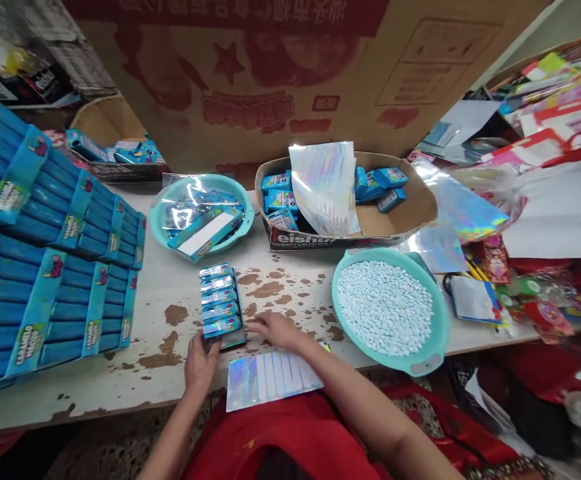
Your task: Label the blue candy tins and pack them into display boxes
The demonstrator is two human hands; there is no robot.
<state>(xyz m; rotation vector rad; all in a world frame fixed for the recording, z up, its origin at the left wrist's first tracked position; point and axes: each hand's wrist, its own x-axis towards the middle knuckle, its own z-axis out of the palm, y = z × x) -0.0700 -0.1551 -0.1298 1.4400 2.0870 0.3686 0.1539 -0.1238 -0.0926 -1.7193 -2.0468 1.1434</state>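
A short row of small blue packs (220, 301) lies on the worn white table, in what looks like a shallow dark-edged tray. At the row's near left corner is my left hand (202, 363), its thumb and fingers closed around the edge. My right hand (276, 330) is just right of the row, holding nothing visible. Its fingers are apart and reach left toward the tray's side. Below it, a shiny holographic sheet with pale strips (275, 380) lies at the table's front edge, partly under my right forearm.
A turquoise basin of pale candies (385, 307) stands on the right. Another turquoise basin (157, 223) holds blue wrappers. An open carton (395, 233) contains blue packs and a shiny sheet. Stacked blue display boxes (30, 267) fill the left; a big cardboard box (270, 87) blocks the back.
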